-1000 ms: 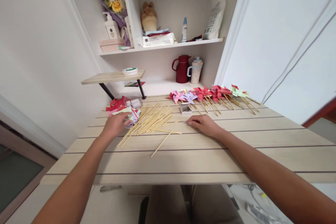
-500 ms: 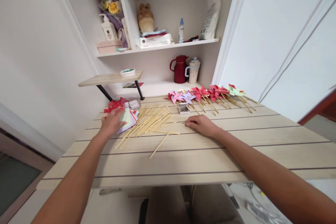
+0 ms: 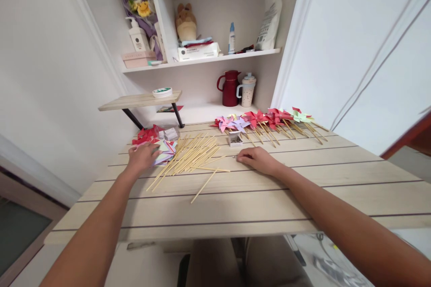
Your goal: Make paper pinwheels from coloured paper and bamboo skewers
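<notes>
My left hand [image 3: 143,157] rests at the left of the wooden table [image 3: 256,197], its fingers curled on the edge of a folded coloured paper piece [image 3: 164,152] that tops a small stack. Just right of that lies a heap of thin wooden sticks [image 3: 195,153]. My right hand [image 3: 257,160] lies on the table near the middle with its fingers pressed together; a thin pin-like tip shows at the fingertips, too small to name. A small open box of pins [image 3: 235,139] stands just beyond it.
A row of finished paper pinwheels [image 3: 269,120] lies along the table's far edge. Red paper pieces [image 3: 145,134] sit at the far left. One loose stick [image 3: 204,180] lies nearer me. A red jug [image 3: 230,89] and a mug [image 3: 247,90] stand behind.
My left hand slid a little left and back over the paper stack; the pale green sheet under it no longer shows. My right hand stayed put. The camera shifted slightly.
</notes>
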The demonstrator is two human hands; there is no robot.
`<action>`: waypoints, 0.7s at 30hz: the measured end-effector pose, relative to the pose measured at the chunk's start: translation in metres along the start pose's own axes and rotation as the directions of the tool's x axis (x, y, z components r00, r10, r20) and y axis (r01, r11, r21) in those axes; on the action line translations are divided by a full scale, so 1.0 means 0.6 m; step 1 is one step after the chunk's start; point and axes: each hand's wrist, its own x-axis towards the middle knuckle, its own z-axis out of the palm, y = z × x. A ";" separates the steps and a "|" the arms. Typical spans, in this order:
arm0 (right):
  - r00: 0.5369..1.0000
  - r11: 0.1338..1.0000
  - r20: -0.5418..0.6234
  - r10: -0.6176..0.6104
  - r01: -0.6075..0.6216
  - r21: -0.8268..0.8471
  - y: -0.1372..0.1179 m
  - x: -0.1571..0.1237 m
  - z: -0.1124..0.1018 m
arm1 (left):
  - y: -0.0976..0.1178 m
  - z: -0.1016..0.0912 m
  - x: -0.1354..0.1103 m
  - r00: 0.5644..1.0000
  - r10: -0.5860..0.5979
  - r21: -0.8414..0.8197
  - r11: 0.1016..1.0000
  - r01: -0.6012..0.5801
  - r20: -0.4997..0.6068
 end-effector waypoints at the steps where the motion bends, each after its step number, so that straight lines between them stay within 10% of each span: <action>1: 1.000 1.000 0.000 -0.003 0.003 0.003 0.001 0.000 0.000 | -0.001 0.000 0.000 1.000 -0.014 -0.022 1.000 0.014 0.011; 21: 1.000 1.000 0.007 -0.020 0.020 0.011 0.008 0.000 0.001 | -0.006 -0.007 0.004 0.996 -0.081 -0.143 0.986 0.086 0.040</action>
